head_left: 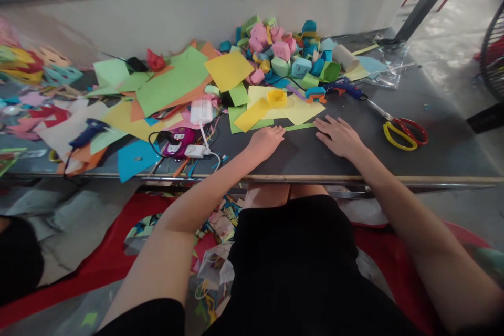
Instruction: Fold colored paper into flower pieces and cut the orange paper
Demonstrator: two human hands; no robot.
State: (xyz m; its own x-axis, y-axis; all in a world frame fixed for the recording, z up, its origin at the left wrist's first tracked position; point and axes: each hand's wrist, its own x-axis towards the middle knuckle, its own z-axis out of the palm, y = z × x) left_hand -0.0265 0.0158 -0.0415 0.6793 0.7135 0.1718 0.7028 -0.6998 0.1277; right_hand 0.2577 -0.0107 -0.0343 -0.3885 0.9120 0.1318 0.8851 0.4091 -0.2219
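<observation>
On tabletop (pixel 444 157), narrow green strip (pixel 300 127)

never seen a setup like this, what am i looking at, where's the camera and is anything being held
There is no machine here: a person is working with two bare hands. The single picture comes from a camera worn on the head, looking forward and down, so the arms reach away from you.

The left hand and right hand lie palm down on a dark table. Between them runs a narrow green paper strip, with fingertips at both ends; neither hand appears to grip it.

Beyond the hands are a heap of small folded paper shapes and loose coloured sheets, such as a yellow one. Red-and-yellow-handled scissors lie to the right.
</observation>
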